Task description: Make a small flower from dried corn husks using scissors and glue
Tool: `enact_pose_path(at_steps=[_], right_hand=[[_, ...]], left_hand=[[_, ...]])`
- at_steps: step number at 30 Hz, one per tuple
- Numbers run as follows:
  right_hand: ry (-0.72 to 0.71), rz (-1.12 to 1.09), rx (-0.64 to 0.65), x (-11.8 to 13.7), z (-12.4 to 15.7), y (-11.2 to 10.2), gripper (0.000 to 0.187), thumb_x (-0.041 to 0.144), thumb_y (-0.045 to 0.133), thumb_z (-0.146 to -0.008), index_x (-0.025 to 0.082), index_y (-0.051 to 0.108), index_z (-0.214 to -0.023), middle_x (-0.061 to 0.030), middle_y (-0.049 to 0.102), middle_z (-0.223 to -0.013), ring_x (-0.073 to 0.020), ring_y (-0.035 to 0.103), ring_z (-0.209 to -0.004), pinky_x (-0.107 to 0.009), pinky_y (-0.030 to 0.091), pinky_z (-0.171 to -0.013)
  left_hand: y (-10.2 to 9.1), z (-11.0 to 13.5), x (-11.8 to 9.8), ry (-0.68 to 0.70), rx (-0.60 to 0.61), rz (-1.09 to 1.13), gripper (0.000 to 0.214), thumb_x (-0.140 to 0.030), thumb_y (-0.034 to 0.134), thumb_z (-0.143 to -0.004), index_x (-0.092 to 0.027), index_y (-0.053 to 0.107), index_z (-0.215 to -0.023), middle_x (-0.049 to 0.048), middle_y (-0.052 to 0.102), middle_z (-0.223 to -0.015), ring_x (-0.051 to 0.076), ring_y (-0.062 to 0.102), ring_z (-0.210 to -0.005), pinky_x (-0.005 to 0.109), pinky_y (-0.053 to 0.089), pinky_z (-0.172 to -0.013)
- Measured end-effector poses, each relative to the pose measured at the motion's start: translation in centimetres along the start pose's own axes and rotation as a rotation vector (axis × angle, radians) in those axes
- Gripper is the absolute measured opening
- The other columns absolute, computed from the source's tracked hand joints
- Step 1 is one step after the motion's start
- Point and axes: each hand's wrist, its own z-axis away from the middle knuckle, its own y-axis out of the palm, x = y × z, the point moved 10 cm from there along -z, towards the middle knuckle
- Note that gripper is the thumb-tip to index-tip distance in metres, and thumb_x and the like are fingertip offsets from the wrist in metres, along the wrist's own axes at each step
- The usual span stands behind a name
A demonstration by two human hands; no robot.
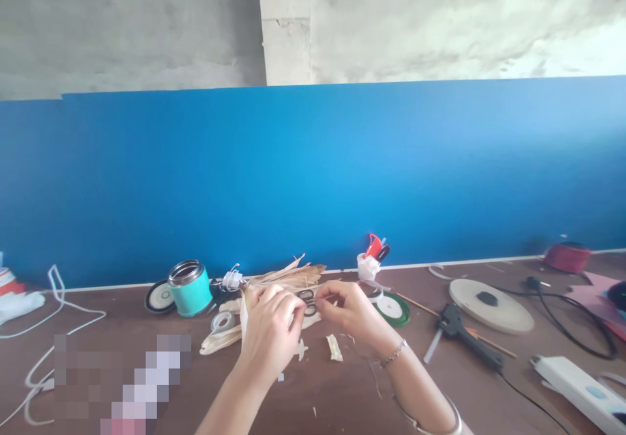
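From where I stand I count two hands at work over the middle of the tabletop, and the dried husks are piled just beyond them, their frayed ends toward the far edge. The left hand bends over the pile's near side, fingers close together, with a pale husk strip right against its left side; I can't tell whether it grips it. The right hand has thumb and forefinger drawn in toward each other, but whatever may be between them is too small to make out. Between the hands, a little beyond, lies one pair of scissors. Two larger husk scraps lie nearer: one scrap below the right hand, the other below the left. To the left are one tape roll and one open teal jar; to the right, one green-rimmed spool, one white cup holding tools, one glue gun, one round pale disc and one power strip. The tabletop is brown, backed by a blue partition, with a bare concrete wall above it.
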Motion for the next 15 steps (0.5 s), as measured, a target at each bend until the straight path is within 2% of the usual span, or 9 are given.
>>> enact_pose_path(at_steps=[5,9,15], right_hand=[[-0.045,0.068,-0.071,0.1,-0.2,-1.1,0.016,0.023,0.054,-0.08,0.017,0.069,-0.079,-0.0028,0.067,-0.074,-0.0149,0.058,-0.065,-0.024,0.041,-0.057],[-0.087,0.136,-0.091,0.5,-0.3,-0.8,0.017,0.022,0.053,-0.081,0.018,0.069,-0.078,-0.0023,0.067,-0.073,-0.0151,0.058,-0.065,-0.024,0.042,-0.056],[-0.107,0.115,-0.07,0.9,-0.1,-0.5,0.017,0.023,0.052,-0.081,0.018,0.068,-0.076,-0.0023,0.067,-0.074,-0.015,0.057,-0.067,-0.024,0.042,-0.058]], left_hand=[[0.6,0.3,1.5,-0.071,0.02,-0.018,0.011,-0.013,0.054,-0.081,-0.021,0.057,-0.074,-0.0002,0.066,-0.069,0.019,0.058,-0.073,0.035,0.035,-0.072],[1.0,0.4,1.1,-0.059,0.032,-0.038,0.017,-0.016,0.058,-0.079,-0.023,0.06,-0.095,0.0035,0.07,-0.086,0.023,0.058,-0.085,0.038,0.037,-0.078],[0.6,0.3,0.2,-0.024,-0.005,-0.017,0.013,-0.016,0.053,-0.085,-0.022,0.062,-0.078,0.0009,0.068,-0.074,0.019,0.057,-0.077,0.037,0.035,-0.078]])
